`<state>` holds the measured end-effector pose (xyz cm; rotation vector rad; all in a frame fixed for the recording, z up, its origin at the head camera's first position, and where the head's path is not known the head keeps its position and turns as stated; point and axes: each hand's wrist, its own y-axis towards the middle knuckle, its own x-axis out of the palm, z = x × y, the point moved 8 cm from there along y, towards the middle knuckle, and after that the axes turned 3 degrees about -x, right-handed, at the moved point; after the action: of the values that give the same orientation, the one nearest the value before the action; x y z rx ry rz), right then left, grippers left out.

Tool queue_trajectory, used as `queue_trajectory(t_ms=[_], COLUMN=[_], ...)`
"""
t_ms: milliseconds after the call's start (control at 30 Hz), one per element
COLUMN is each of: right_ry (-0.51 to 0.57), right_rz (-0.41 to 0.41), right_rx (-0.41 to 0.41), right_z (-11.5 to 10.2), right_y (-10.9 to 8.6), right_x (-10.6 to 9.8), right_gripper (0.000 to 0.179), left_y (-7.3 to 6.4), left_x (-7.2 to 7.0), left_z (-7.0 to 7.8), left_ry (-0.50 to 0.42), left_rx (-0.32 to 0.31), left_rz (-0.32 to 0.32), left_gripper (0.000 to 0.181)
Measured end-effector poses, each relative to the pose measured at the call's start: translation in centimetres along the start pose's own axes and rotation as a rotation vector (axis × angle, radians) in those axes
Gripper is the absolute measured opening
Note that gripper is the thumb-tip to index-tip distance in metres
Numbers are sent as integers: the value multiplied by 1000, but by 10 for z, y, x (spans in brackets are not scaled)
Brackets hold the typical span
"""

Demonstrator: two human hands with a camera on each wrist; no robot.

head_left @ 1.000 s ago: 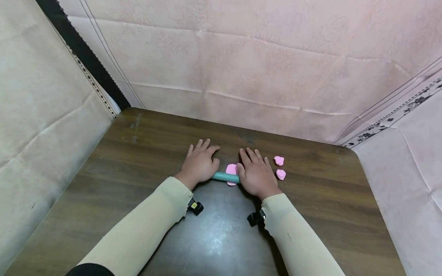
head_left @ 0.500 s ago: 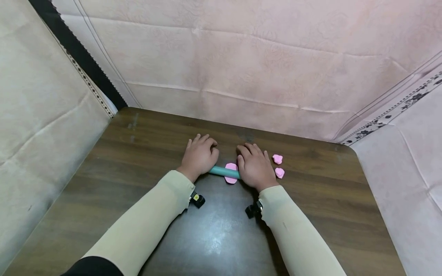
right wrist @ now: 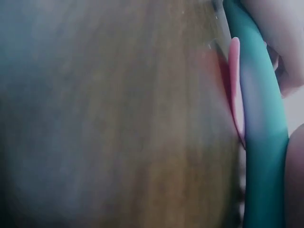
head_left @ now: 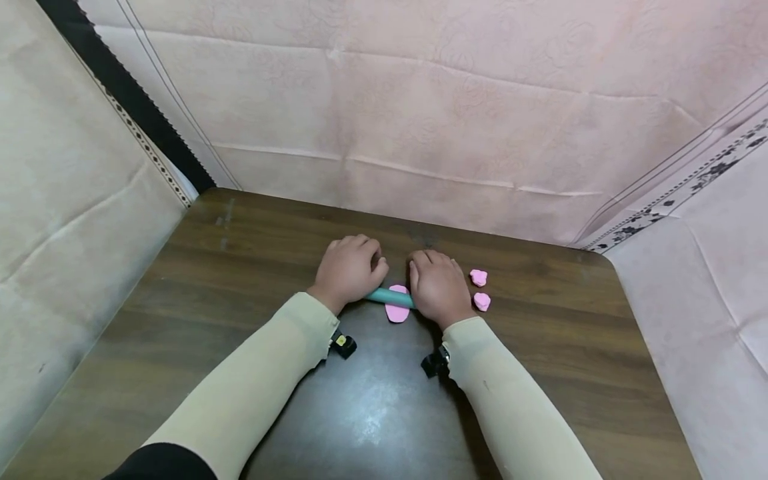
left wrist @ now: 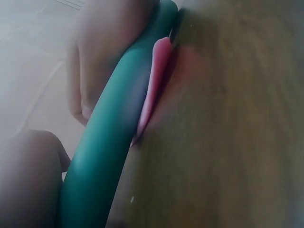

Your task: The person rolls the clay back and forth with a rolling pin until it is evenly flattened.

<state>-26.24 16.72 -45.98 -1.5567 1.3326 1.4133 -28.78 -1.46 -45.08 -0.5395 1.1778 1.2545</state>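
In the head view a teal rolling pin [head_left: 390, 298] lies across a flattened piece of pink modelling clay [head_left: 397, 313], between my two hands. My left hand [head_left: 348, 270] grips the pin's left end with curled fingers. On the right end my right hand [head_left: 441, 287] holds on the same way, its fingertips bent down out of sight. Both wrist views show the pin [left wrist: 102, 128] close up, with the clay [right wrist: 234, 85] against its underside. A reddish reflection or shadow shows on the table beside the clay; whether the clay touches the table there I cannot tell.
Two small pink clay lumps [head_left: 479, 277] sit on the wooden table [head_left: 540, 333] to the right of my right hand. Pale cloth [head_left: 420, 120] hangs behind the table and at both sides. A black camera [head_left: 344, 343] is strapped at my left wrist, another [head_left: 435, 362] at my right.
The fingers of both hands have gone from straight to curled round the rolling pin. The pin has shifted slightly up across the clay, leaving more clay visible on its near side.
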Motion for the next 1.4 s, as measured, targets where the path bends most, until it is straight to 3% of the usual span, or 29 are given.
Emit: queue_trajectory(t_ms=[300,1000,1267,1400], right_ry=[-26,-9,5,18], right_rz=[16,51,63,64], right_rx=[3,38,49,53], right_z=[3,18,21,23], right_y=[13,39,42,41], right_x=[0,-4,-3,-3], right_gripper=[41,40,39,39], left_y=[8,38,42,42], left_x=[-2,-2,0,5], left_z=[1,-7,-9,-8], left_ry=[46,49,42,4], left_rx=[20,-13,-5,3], left_rz=[21,75,68,27], left_gripper=[32,42,43,41])
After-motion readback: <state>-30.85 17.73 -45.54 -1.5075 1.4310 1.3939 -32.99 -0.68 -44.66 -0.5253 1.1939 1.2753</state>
